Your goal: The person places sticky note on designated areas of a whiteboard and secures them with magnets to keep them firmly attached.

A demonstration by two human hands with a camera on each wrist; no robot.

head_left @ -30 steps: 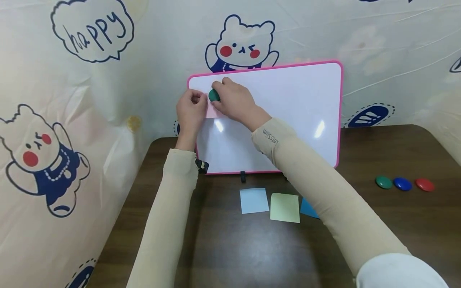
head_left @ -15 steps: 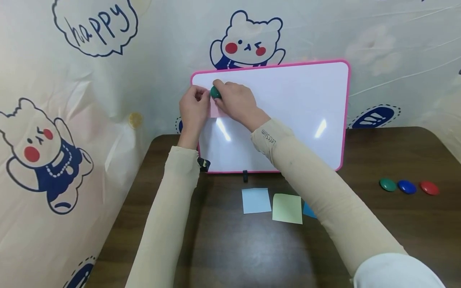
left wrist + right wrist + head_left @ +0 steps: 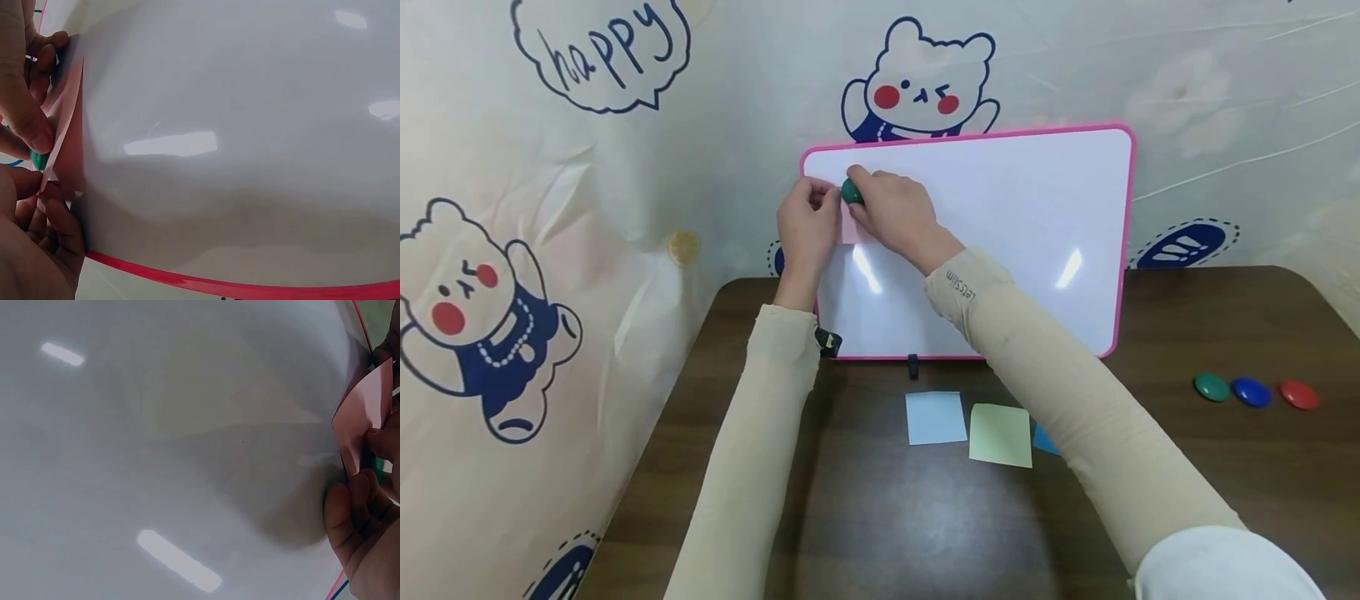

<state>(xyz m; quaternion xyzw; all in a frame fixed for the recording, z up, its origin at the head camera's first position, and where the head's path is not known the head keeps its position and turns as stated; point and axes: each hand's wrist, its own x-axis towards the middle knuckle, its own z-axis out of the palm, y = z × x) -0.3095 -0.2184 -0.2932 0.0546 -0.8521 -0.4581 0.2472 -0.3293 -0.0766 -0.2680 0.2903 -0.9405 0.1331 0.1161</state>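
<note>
A pink sticky note (image 3: 852, 232) lies against the upper left of a pink-framed whiteboard (image 3: 1022, 217). My left hand (image 3: 807, 229) pinches the note's left edge between thumb and finger. My right hand (image 3: 898, 212) grips a round green magnet (image 3: 852, 192) over the note's upper part. In the left wrist view the pink note (image 3: 70, 140) bows away from the board at its lower edge, with the green magnet (image 3: 39, 159) under the right thumb. The right wrist view shows the note (image 3: 365, 403) curling between both hands.
On the brown table (image 3: 880, 533) lie a light blue note (image 3: 936, 418), a pale green note (image 3: 1001, 436) and a darker blue note (image 3: 1045, 441), partly behind the right sleeve. Green (image 3: 1212, 387), blue (image 3: 1252, 392) and red (image 3: 1298, 394) magnets sit at the right. A printed cloth hangs behind.
The head view has shifted slightly, moving the scene a little to the right. Both hands keep their hold on the pink note and green magnet, almost still against the board.
</note>
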